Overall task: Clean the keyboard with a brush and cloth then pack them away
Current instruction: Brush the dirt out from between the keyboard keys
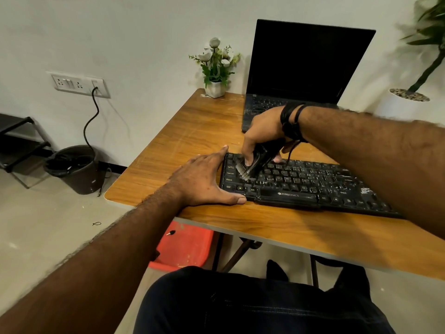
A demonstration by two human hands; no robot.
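Observation:
A black, dusty keyboard (310, 186) lies across the wooden table (192, 131). My right hand (262, 133) grips a black brush (255, 162) from above, its pale bristles down on the keys at the keyboard's left end. My left hand (204, 179) lies flat on the table with straight fingers, its fingers and thumb against the keyboard's left edge. No cloth is in view.
An open black laptop (301, 75) stands behind the keyboard. A small white pot of flowers (215, 68) sits at the table's far left corner. A large potted plant (414, 92) is at the right. On the floor are a dark bin (77, 169) and a red stool (185, 249).

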